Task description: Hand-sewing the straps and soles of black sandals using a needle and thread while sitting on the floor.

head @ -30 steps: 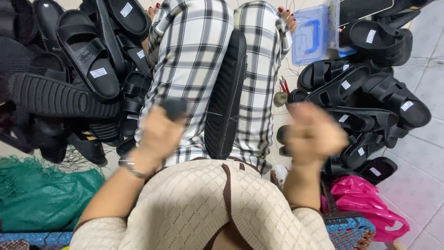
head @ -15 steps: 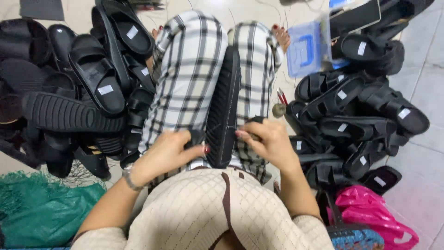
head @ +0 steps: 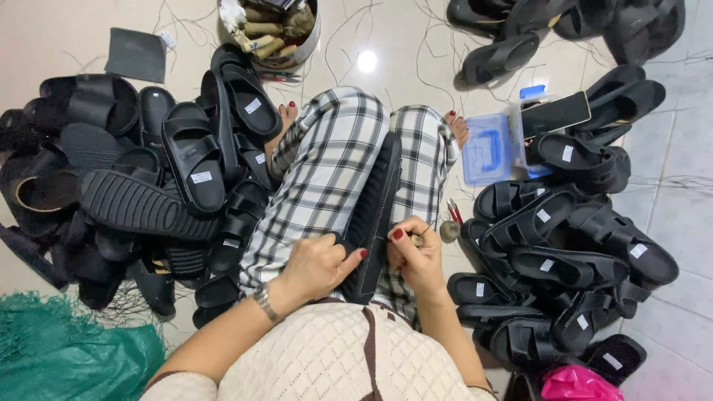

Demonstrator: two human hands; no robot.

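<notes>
Across the left of the frame sprawled a heap of black sandals (head: 148,193), with a second pile of sandals (head: 564,245) at right, both within arm's reach of the seated person. Centre frame, a black sandal (head: 375,215) stood on edge between checked trouser legs (head: 327,171), wedged there to steady it. The left hand (head: 316,263) gripped its near end while the right hand (head: 416,252) pinched closed at its rim, seemingly on something too small to make out.
</notes>
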